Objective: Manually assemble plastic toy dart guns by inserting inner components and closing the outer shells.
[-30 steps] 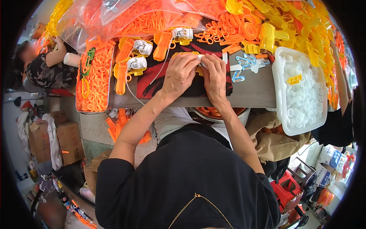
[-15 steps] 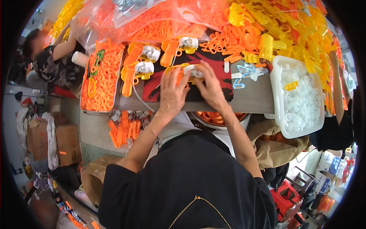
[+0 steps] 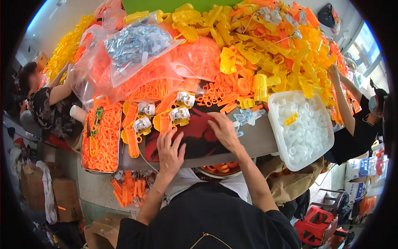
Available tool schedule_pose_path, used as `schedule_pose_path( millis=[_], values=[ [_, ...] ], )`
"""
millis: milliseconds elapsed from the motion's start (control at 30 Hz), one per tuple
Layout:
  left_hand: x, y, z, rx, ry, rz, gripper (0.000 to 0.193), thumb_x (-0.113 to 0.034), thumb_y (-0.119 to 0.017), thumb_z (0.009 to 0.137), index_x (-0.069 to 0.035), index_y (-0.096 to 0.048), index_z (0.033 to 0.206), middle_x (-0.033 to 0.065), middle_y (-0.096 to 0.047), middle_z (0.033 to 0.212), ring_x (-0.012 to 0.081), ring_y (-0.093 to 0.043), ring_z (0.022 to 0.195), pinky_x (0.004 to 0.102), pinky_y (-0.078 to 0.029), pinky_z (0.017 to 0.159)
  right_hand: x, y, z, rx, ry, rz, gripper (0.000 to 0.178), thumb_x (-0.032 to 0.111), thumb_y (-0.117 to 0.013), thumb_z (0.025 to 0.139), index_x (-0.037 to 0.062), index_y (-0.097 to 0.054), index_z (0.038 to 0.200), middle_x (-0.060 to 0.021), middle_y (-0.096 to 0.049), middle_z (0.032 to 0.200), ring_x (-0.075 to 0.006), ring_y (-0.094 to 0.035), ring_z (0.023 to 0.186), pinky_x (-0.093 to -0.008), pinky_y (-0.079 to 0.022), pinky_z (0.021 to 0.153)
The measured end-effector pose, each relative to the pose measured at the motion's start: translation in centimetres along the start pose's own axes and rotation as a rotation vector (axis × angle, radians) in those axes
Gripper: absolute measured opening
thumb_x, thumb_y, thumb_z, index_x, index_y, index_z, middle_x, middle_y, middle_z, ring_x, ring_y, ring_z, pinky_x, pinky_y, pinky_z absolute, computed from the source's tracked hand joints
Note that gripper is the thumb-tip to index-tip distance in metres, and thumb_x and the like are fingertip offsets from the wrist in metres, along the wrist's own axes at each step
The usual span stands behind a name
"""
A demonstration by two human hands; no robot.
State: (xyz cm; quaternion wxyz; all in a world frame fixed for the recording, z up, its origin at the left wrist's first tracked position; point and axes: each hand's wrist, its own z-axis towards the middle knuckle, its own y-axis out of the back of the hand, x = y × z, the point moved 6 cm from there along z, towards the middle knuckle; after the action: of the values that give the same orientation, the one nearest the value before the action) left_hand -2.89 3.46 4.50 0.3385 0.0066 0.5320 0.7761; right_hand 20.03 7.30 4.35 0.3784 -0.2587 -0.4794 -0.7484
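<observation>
My left hand (image 3: pixel 171 154) is open over the near left part of a black-and-red mat (image 3: pixel 199 141), fingers spread. Its fingertips are close to a yellow-and-orange plastic assembly (image 3: pixel 164 121) with a white-and-silver end; whether they touch it I cannot tell. More assemblies of the same kind (image 3: pixel 132 141) lie beside it, to the left and behind. My right hand (image 3: pixel 226 132) is open above the right side of the mat, holding nothing I can see. Small blue-and-clear pieces (image 3: pixel 242 117) lie just beyond its fingers.
On the left stands a metal tray (image 3: pixel 121 153) of orange rings with green-handled cutters (image 3: pixel 97 118). A white tub (image 3: pixel 271 124) of white caps is at the right. Behind, plastic bags (image 3: pixel 120 76) and yellow parts (image 3: pixel 257 45) are heaped. People work at both sides.
The assembly that both hands were holding over the mat now lies at the left among the others. My hands have come off it and moved apart. The view has tilted upward.
</observation>
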Motion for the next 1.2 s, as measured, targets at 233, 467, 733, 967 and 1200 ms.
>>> schedule_pose_path(
  millis=[233, 467, 733, 967, 1200],
  values=[
    [-0.4, -0.3, -0.7, -0.009, 0.042, 0.052, 0.033, -0.018, -0.067, 0.093, -0.004, -0.069, 0.123, 0.0146, -0.048, 0.148, 0.0362, -0.039, 0.142, 0.0538, -0.025, 0.121, -5.1, 7.1, 7.6, -0.288, -0.191, -0.017, 0.023, 0.011, -0.067, 0.095, 0.0008, -0.071, 0.115, -0.0152, -0.074, 0.090, -0.0197, -0.070, 0.080, -0.0314, -0.054, 0.074],
    [-0.4, -0.8, -0.8, -0.006, 0.003, 0.074, 0.033, -0.020, -0.065, 0.094, -0.005, -0.069, 0.124, 0.0157, -0.048, 0.148, 0.0371, -0.037, 0.143, 0.0553, -0.024, 0.121, -10.7, 15.9, 17.2, -0.327, -0.207, -0.492, 0.025, 0.022, -0.065, 0.092, 0.0080, -0.073, 0.110, -0.0179, -0.075, 0.098, -0.0346, -0.073, 0.093, -0.0417, -0.056, 0.079],
    [-0.5, -1.4, -0.5, -0.011, -0.001, 0.086, 0.034, -0.016, -0.066, 0.092, -0.004, -0.069, 0.123, 0.0166, -0.049, 0.147, 0.0401, -0.040, 0.140, 0.0575, -0.028, 0.119, -16.4, 37.5, 11.2, -0.767, -0.348, -0.788, 0.029, 0.029, -0.064, 0.092, 0.0056, -0.073, 0.106, -0.0183, -0.073, 0.103, -0.0341, -0.071, 0.099, -0.0439, -0.056, 0.086],
    [-0.7, -1.5, 0.0, -0.015, -0.027, 0.113, 0.031, -0.016, -0.064, 0.092, -0.003, -0.068, 0.120, 0.0187, -0.050, 0.145, 0.0413, -0.042, 0.137, 0.0597, -0.030, 0.117, -22.9, 40.8, 5.8, -0.551, -0.691, -0.889, 0.047, 0.025, -0.065, 0.086, 0.0050, -0.055, 0.128, -0.0280, -0.065, 0.118, -0.0419, -0.061, 0.117, -0.0491, -0.049, 0.099],
    [-0.6, -1.3, -0.4, -0.001, -0.002, 0.148, 0.032, -0.014, -0.064, 0.091, -0.001, -0.069, 0.120, 0.0185, -0.051, 0.144, 0.0405, -0.041, 0.138, 0.0547, -0.029, 0.117, -15.7, 28.0, 11.0, -0.171, -0.458, -0.512, 0.041, 0.027, -0.063, 0.089, 0.0049, -0.059, 0.123, -0.0271, -0.068, 0.111, -0.0449, -0.066, 0.104, -0.0526, -0.053, 0.086]
  ],
)
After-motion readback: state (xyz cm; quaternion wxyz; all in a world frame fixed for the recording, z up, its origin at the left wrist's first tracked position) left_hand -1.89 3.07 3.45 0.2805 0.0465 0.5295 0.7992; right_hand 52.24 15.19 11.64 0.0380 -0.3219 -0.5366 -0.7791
